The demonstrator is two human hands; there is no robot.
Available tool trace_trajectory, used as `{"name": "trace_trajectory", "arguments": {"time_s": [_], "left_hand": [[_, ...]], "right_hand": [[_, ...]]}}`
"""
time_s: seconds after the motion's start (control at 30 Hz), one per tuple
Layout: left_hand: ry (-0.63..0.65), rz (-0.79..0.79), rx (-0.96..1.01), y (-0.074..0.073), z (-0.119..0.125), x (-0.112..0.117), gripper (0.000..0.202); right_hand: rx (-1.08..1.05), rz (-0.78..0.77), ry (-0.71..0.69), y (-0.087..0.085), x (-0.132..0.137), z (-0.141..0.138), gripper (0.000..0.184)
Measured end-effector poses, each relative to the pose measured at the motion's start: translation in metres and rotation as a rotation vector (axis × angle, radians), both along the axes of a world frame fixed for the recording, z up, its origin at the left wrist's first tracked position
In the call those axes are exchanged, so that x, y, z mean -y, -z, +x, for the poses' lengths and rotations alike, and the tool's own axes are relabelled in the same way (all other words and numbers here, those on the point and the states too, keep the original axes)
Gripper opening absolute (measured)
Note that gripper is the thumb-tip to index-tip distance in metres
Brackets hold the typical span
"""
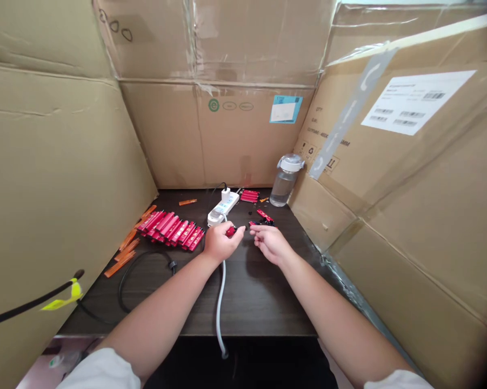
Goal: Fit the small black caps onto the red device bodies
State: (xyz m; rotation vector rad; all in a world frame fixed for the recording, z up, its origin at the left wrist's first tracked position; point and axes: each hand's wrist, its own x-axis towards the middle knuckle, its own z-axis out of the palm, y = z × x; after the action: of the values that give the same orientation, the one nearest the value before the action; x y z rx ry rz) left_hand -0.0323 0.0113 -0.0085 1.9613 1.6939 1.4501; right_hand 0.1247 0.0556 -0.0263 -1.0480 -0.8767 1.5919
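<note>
My left hand (220,241) is curled round a small red piece (231,231) over the middle of the dark table (247,302). My right hand (269,241) sits just to its right, fingers pinched on a small red and black part (253,223). The two hands almost touch. Another red piece with black bits (265,216) lies just beyond my right hand. A row of several red sticks (171,228) lies to the left of my left hand.
A white power strip (222,208) with a plugged-in charger sits behind my hands, its white cable (219,302) running toward me. Orange strips (126,249) lie at the left, a black cable (125,281) loops nearby. A clear water bottle (284,181) stands back right. Cardboard boxes (243,129) wall in the table.
</note>
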Motion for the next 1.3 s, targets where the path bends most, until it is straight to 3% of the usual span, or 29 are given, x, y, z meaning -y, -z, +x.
{"name": "trace_trajectory", "arguments": {"time_s": [0.33, 0.5, 0.83, 1.07, 1.3], "left_hand": [[-0.027, -0.092, -0.088, -0.001, 0.000, 0.002, 0.033], [-0.034, -0.113, -0.086, -0.003, 0.001, 0.003, 0.033], [-0.017, 0.030, -0.297, 0.002, 0.000, 0.002, 0.033], [-0.067, 0.056, -0.423, 0.004, 0.000, 0.000, 0.029], [-0.057, 0.005, -0.484, 0.005, 0.000, -0.001, 0.027]], "right_hand": [[-0.045, -0.009, -0.011, -0.006, 0.004, 0.001, 0.021], [-0.047, -0.012, -0.178, -0.011, 0.007, 0.002, 0.016], [-0.159, 0.013, -0.272, -0.019, 0.012, 0.004, 0.032], [-0.135, 0.150, -0.385, -0.016, 0.013, 0.005, 0.033], [0.228, 0.501, -0.152, -0.012, 0.018, -0.001, 0.032]]}}
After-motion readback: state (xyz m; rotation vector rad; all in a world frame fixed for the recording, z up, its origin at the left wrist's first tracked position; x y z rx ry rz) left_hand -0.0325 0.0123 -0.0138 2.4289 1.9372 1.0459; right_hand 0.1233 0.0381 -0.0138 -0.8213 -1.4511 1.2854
